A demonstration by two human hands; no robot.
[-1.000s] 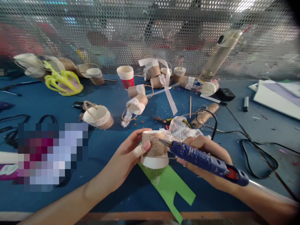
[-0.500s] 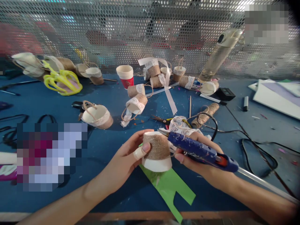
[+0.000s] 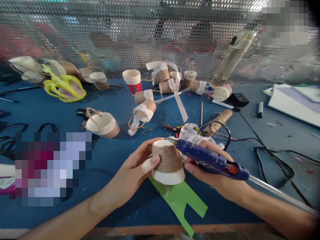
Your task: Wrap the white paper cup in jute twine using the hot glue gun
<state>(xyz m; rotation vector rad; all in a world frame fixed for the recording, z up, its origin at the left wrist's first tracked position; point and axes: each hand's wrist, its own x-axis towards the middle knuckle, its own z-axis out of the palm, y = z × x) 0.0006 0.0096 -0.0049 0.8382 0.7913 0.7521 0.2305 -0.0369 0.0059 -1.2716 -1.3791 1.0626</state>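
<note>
- Blue table (image 3: 120,215), cluttered.
- Left grip (image 3: 138,163) pinches twine-wrapped cup (image 3: 170,160); right grip (image 3: 216,178) encloses glue gun (image 3: 200,153).
- Nozzle (image 3: 171,140) has risen to cup's upper edge; gluing likely shifts there.

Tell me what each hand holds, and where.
Left hand: twine-wrapped cup, by its side. Right hand: blue glue gun, apparently by its hidden handle.

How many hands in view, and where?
2: left hand around the cup, right hand beside it, holding the glue gun. More could be hidden where the picture is pixelated.
</note>
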